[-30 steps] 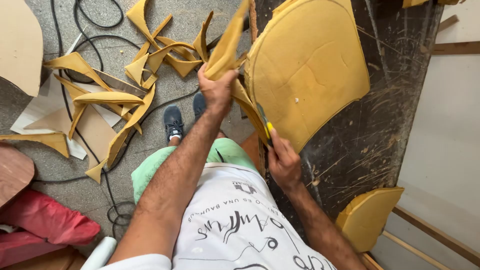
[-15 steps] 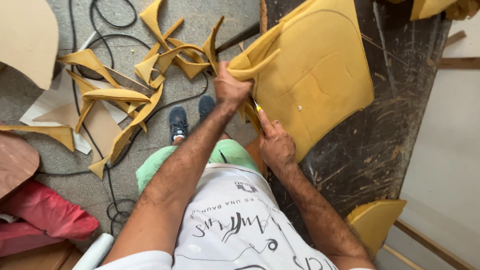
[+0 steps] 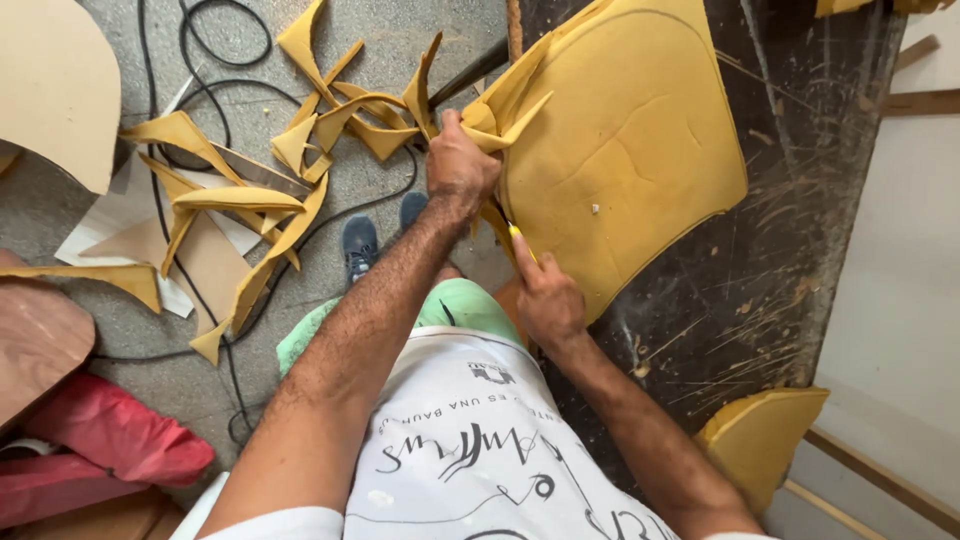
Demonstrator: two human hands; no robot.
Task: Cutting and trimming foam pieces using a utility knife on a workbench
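Fingers of left hand (image 3: 462, 165) gripping foam strip (image 3: 505, 125), pulling it leftward off the foam seat pad (image 3: 630, 150).
Right hand (image 3: 548, 300) is closing around a yellow-tipped knife (image 3: 518, 238), pointing up along the pad's edge.

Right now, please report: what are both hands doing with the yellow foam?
Left hand grips cut foam strip. Right hand holds yellow-handled knife against foam pad edge. Foam offcuts and cables on floor.

We see a thick yellow foam pad (image 3: 630, 160), rounded like a seat cushion, lying flat on the dark scratched worktop (image 3: 800, 250). A loose foam strip (image 3: 505, 105) curls up off its left edge.
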